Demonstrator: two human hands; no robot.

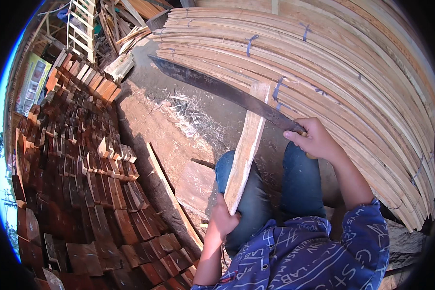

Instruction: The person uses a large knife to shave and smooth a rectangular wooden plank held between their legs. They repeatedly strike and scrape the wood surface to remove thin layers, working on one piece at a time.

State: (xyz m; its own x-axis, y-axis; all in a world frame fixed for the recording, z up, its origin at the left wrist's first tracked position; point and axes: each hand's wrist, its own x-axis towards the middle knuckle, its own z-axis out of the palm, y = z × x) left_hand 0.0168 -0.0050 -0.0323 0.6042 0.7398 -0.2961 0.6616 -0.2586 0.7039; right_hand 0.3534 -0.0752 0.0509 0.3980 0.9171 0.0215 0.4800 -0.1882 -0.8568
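My left hand (pixel 223 216) is closed round the near end of a pale wooden stake (pixel 242 162), which slants up and away over my left knee. In my right hand (pixel 311 138) is the handle of a long machete (pixel 212 87) with a dark, broad blade. The blade points to the far left and crosses over the stake near its far end. Whether the edge touches the wood I cannot tell. My right fingers wrap the handle, and part of it is hidden in the grip.
Stacked brown wooden blocks (pixel 82 193) fill the left side. Tied bundles of long pale strips (pixel 324 72) lie at the right and far side. A thin wooden strip (pixel 171 191) and wood shavings (pixel 188 116) lie on the ground. A wooden ladder (pixel 81 29) stands far left.
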